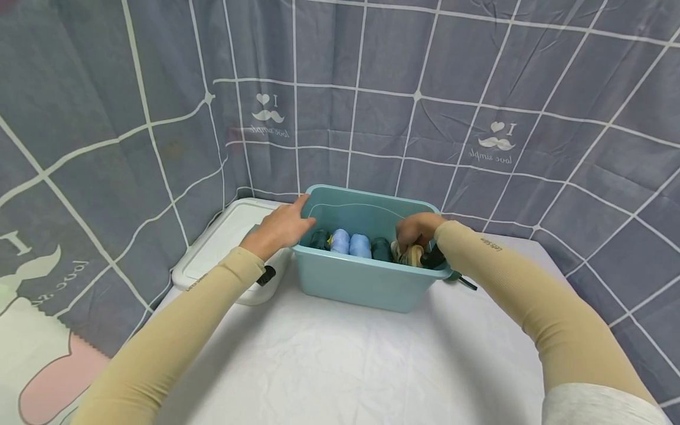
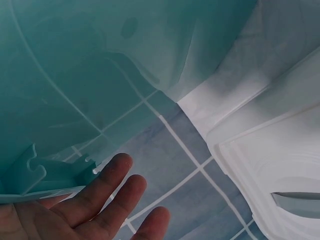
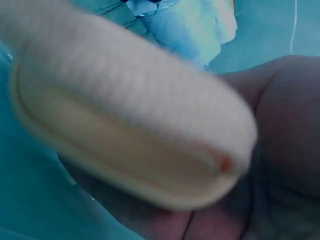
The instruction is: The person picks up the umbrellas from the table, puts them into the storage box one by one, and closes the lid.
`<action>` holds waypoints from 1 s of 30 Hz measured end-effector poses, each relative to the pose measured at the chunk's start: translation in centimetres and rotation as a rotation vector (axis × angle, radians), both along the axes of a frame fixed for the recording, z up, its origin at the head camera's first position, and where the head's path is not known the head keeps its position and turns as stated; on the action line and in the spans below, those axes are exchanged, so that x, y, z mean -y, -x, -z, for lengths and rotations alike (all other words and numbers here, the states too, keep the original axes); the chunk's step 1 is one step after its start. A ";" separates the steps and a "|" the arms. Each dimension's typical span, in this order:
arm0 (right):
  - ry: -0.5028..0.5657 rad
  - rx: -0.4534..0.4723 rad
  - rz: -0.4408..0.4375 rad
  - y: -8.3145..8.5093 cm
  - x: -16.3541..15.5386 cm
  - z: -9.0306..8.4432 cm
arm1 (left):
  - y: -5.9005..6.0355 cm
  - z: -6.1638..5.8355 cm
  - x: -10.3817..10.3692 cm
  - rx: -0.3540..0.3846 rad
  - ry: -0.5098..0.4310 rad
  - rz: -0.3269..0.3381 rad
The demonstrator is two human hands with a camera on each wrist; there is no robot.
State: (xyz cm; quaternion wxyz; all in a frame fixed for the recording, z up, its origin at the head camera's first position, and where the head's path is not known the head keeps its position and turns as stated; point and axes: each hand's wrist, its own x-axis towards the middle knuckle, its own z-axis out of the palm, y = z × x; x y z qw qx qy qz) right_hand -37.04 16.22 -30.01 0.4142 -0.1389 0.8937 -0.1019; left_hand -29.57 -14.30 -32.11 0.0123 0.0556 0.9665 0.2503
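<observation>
A teal plastic bin (image 1: 361, 283) stands on the white table and holds a row of rolled fabric pieces: a dark green roll (image 1: 320, 238), two light blue rolls (image 1: 349, 242) and a dark teal roll (image 1: 381, 249). My right hand (image 1: 417, 230) reaches into the bin's right end and grips a cream roll (image 1: 410, 255). The right wrist view shows the cream roll (image 3: 130, 130) lying across my palm (image 3: 280, 150). My left hand (image 1: 281, 227) rests on the bin's left rim. Its fingers (image 2: 115, 195) lie straight beside the bin wall (image 2: 75, 75).
A white lidded box (image 1: 223, 245) sits to the left of the bin and close against it; the white box (image 2: 280, 165) also shows in the left wrist view. A grey checked curtain (image 1: 372, 106) closes off the back and both sides. White tabletop (image 1: 345, 366) lies in front of the bin.
</observation>
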 end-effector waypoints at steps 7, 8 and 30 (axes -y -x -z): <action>0.012 0.037 -0.008 0.2 -0.3 0.0 | 0.1 0.0 0.0 0.000 0.011 -0.003; 0.011 0.040 -0.010 0.2 -0.4 0.0 | 0.1 -0.1 0.0 0.001 0.012 -0.003; 0.049 0.016 -0.021 0.2 -1.0 -1.2 | -0.1 0.0 0.0 0.002 0.003 -0.006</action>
